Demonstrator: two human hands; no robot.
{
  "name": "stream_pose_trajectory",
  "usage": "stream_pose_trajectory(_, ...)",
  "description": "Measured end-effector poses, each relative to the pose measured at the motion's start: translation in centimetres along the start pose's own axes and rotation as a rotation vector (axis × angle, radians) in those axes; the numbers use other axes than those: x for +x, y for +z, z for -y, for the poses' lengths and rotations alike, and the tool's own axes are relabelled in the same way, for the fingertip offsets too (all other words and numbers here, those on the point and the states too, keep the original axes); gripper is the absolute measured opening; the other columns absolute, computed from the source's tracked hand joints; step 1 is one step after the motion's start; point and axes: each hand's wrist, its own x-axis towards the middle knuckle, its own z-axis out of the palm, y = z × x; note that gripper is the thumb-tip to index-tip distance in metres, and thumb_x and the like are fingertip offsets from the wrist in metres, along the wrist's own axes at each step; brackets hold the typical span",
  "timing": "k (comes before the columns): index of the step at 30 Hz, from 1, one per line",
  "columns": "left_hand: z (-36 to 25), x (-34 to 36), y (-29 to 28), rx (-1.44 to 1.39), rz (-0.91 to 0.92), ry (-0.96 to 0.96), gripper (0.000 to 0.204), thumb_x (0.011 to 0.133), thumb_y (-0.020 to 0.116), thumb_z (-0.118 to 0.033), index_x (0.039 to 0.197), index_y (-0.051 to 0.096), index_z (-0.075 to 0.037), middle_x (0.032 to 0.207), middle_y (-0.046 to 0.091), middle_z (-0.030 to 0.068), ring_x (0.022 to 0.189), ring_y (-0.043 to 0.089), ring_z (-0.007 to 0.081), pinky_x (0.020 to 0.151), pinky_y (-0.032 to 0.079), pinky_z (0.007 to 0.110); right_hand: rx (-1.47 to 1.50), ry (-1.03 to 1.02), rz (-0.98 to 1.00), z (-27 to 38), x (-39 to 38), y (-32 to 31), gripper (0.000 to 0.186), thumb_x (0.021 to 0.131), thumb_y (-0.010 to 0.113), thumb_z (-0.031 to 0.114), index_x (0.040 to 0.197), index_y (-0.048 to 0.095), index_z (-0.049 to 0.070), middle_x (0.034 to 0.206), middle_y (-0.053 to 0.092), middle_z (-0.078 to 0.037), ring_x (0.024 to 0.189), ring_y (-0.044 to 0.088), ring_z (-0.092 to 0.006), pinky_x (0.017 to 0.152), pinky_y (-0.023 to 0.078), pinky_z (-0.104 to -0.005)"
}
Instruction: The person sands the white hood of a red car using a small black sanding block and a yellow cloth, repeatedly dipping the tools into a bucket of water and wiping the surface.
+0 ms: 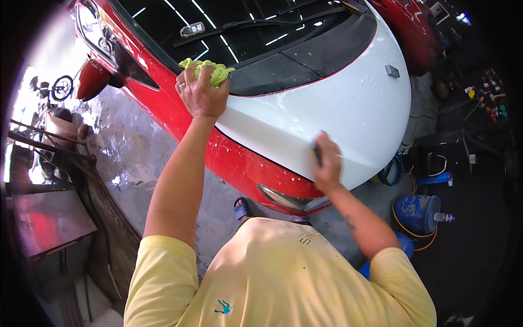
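Note:
A bunched yellow-green cloth (218, 71) is gripped in my left hand (202, 94), which rests by the corner of the windshield and hood. My right hand (329, 166) is on the near part of the white hood (321, 120), smeared by motion. Its fingers close on a small dark block (316, 155), whose exact kind is too blurred to make out. The car body (239, 169) around the hood is red, with pale specks near the headlight (294, 199). A small grey block (391, 71) lies on the hood's far right side.
A silver, car-shaped object (192, 29) sits on the dark windshield (245, 32) near the wiper. To the right stand a blue drum (417, 208) ringed by a hose and a second red car (408, 32). A metal box (52, 220) is at left, beside the red side mirror (92, 80).

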Motion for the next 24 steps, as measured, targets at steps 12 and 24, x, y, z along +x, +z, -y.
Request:
stream_pose_trajectory(12,5.6,5.9,-1.0,-0.115,0.009,0.100,0.033,0.075,0.091,-0.032,0.104,0.080,-0.021,0.125,0.068,0.0097,0.122,0.063,0.0377,0.107,0.049,0.053,0.028,-0.195,0.281,5.8,6.6,1.2,0.061,0.104,0.069,0.018,0.161,0.051,0.009,0.169,0.050,-0.021,0.157,0.048,-0.0423,0.129,0.035,-0.0573)
stream_pose_trajectory(24,6.2,5.6,-1.4,-0.134,0.026,0.138,0.037,0.074,0.092,-0.032,0.107,0.079,-0.022,0.127,0.068,0.0100,0.123,0.062,0.0371,0.106,0.048,0.054,0.049,-0.363,0.338,12.9,12.2,5.2,0.075,0.089,0.072,0.006,0.160,0.049,0.002,0.168,0.050,-0.022,0.158,0.046,-0.0411,0.129,0.035,-0.0582)
